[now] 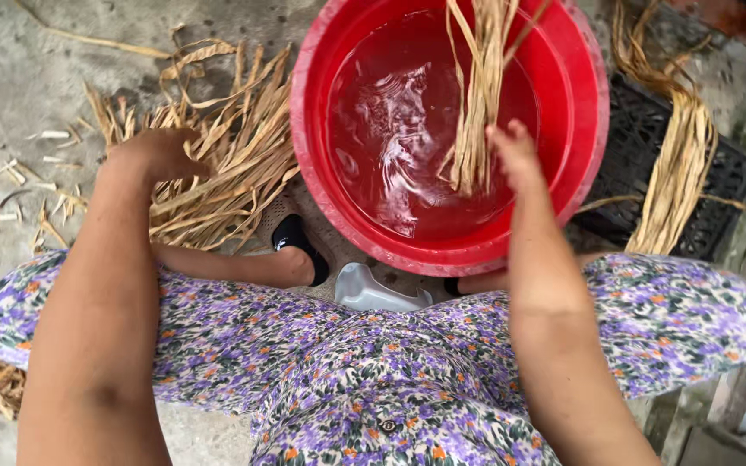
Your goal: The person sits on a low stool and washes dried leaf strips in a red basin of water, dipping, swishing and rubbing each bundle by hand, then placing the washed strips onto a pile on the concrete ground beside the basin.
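Dipping into the red basin (321, 78) at about one o'clock, a bundle of dry straw strips (479, 103) hangs with its lower ends in the rippled water. The right hand (515, 155) sits at the bundle's lower end, fingers toward it, but whether it grips the strips or only touches them I cannot tell. Over at ten o'clock, the left hand (159, 154) rests curled on a loose pile of straw (226, 147) spread on the concrete floor (19, 78), apparently closing on a few strips. At three o'clock more straw (679, 164) is draped over a black crate (641, 129). A black shoe (297, 242) and a pale plastic stool (373, 292) show near six o'clock, below the basin's rim. My judgement is that soaking goes best if the strips are kept together and pushed under evenly, and the hand on the pile gathers strips lying the same way so they stay untangled
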